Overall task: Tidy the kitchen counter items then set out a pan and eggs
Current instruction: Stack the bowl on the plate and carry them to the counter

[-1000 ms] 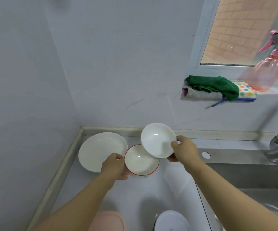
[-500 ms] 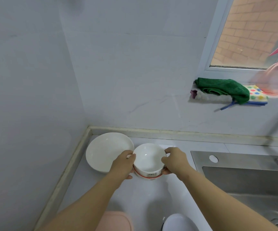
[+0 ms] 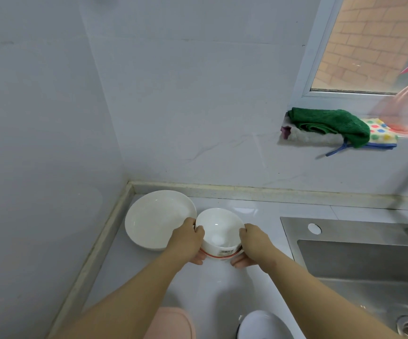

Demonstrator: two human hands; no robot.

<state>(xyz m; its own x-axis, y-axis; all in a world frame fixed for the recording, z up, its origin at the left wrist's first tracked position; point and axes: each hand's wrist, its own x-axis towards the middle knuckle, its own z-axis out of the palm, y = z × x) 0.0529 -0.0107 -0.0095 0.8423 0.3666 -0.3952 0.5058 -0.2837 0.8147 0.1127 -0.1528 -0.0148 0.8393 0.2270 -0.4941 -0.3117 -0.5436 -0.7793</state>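
Nested since a second ago, white bowl (image 3: 218,226) sits in red-rimmed bowl (image 3: 220,255); left grip (image 3: 188,241) and right grip (image 3: 253,243) clasp the pair. Keep them level, clear of the plate (image 3: 156,216) beside the left grip.

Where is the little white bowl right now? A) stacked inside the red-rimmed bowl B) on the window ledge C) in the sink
A: the little white bowl sits nested in the red-rimmed bowl, which the left hand and right hand grip from either side.
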